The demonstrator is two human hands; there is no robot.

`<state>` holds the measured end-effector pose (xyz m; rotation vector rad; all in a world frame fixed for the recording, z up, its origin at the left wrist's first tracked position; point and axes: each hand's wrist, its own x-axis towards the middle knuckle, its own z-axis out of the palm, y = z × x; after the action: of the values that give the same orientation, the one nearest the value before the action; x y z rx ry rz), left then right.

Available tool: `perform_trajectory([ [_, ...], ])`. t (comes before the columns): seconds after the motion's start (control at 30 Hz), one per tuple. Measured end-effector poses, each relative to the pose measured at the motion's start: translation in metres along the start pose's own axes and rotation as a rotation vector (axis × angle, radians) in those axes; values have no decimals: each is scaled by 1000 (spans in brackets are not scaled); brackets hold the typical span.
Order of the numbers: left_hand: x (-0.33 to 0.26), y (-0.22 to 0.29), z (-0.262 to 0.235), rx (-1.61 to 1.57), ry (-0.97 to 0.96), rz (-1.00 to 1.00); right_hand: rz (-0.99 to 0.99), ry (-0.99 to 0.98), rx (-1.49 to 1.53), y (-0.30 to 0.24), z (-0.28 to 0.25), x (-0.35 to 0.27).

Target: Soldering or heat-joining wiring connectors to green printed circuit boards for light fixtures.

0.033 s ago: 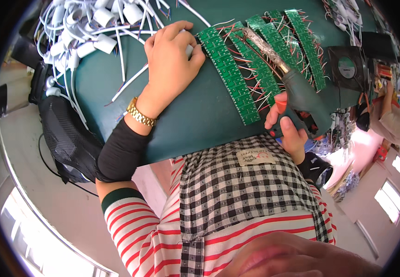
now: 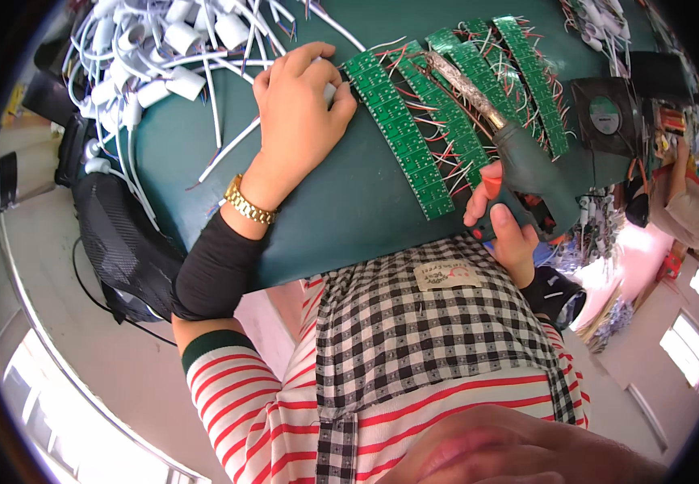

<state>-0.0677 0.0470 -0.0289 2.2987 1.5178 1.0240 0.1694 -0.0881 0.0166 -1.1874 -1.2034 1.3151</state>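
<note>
My left hand (image 2: 305, 105) is closed over a white lamp holder (image 2: 330, 92), of which only a bit shows between thumb and fingers. A white cable (image 2: 228, 150) with bare-ended wires comes out from under that wrist. In my right hand (image 2: 507, 230) is a dark pistol-shaped soldering gun (image 2: 537, 165), with a finger by its orange-red trigger. Its crusted metal barrel reaches over the strips of green circuit boards with red and white wires. The nearest strip (image 2: 402, 133) lies between both hands, its far end close to my left fingertips.
At the far left lies a tangled heap of white lamp holders and cables (image 2: 180, 40). More circuit-board strips (image 2: 531, 85) lie right of the barrel. A square black fan (image 2: 604, 117) stands at the right edge of the green table mat (image 2: 317, 218). Another person (image 2: 684, 206) is at the far right.
</note>
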Motion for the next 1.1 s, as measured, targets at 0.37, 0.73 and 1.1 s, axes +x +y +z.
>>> perform_trajectory([
  [0.37,37,-3,-13,46,21,270,-85,64,86,14,-26,-24],
  [0.73,169,-104,6,402,-737,722,-83,213,240,40,-34,-47],
  [1.1,183,-111,-12,50,97,312,-103,239,325,42,-41,-48],
])
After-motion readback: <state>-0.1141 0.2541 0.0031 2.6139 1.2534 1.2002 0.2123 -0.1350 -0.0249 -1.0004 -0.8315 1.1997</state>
